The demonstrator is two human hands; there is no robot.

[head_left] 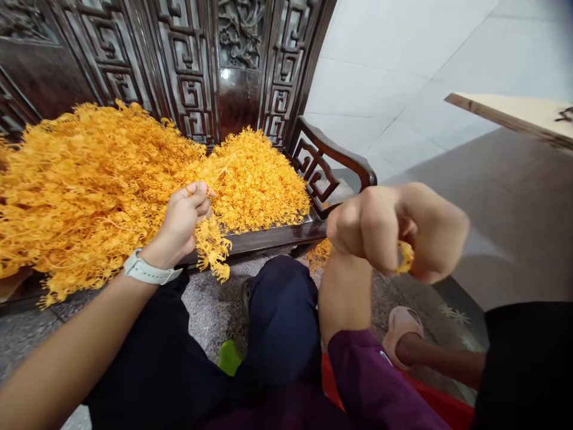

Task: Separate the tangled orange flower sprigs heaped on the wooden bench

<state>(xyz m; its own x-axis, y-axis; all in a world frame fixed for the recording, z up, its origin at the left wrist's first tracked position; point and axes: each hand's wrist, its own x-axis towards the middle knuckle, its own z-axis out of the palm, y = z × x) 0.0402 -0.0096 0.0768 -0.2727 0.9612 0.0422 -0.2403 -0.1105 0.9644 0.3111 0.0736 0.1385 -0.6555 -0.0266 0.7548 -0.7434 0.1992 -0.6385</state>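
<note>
My left hand (185, 221), with a pale watch strap (150, 270) on its wrist, is closed on a yellow-orange plastic sprig (212, 248) in front of the bench. Part of the sprig hangs below the fingers, and thin stems stick out above. My right hand (394, 230) is raised close to the camera, curled into a fist. A small curved yellow piece (405, 258) shows between its thumb and fingers; the rest of that piece is hidden. Just beyond my left hand lie a large heap of tangled yellow sprigs (89, 179) and a smaller heap of loose yellow pieces (259, 185).
The heaps rest on a dark carved wooden bench (268, 239) with an armrest (340, 158). A board edge (505, 116) juts in at upper right. Another person's foot in a pink slipper (405, 331) is at lower right. More yellow bits (319, 254) lie below the bench.
</note>
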